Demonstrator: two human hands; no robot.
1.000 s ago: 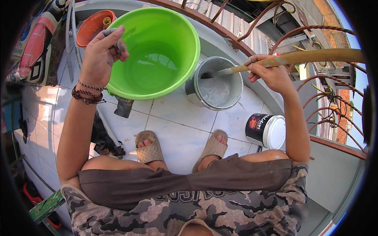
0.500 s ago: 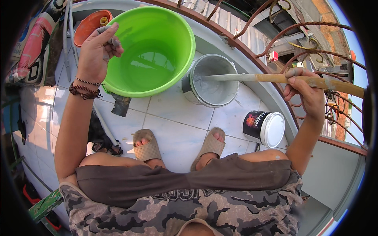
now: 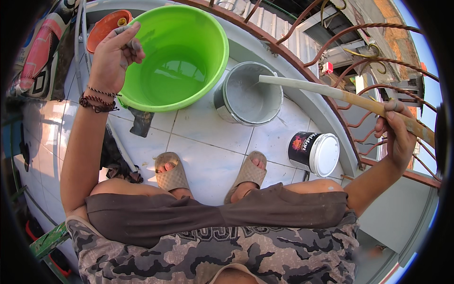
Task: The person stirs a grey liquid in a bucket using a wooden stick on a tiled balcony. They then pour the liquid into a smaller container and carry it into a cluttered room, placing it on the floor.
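In my right hand (image 3: 396, 128) is a long wooden stick (image 3: 347, 97), gripped near its right end. Its pale, grey-coated tip hangs over the opening of a paint bucket (image 3: 220, 102), and a thin strand seems to trail from it. Smooth grey liquid (image 3: 248, 97) lies inside that bucket. My left hand (image 3: 116, 57) is raised beside a large green tub (image 3: 222, 47), fingers curled in and smeared grey, with no object visible in them. Shallow water (image 3: 177, 78) appears to cover the tub's bottom. A black-and-white lidded paint can (image 3: 314, 154) lies tilted right of my feet.
Ahead and to the right runs a curved ledge with a brown metal railing (image 3: 302, 61). An orange bowl (image 3: 101, 31) sits behind my left hand. Filled bags (image 3: 35, 61) lean at the far left. A pale pipe (image 3: 122, 149) and dark cloth lie left of my sandals (image 3: 172, 175).
My right hand has moved right and slightly down, drawing the stick's tip up out of the grey liquid. My left hand stays raised, nearly still.
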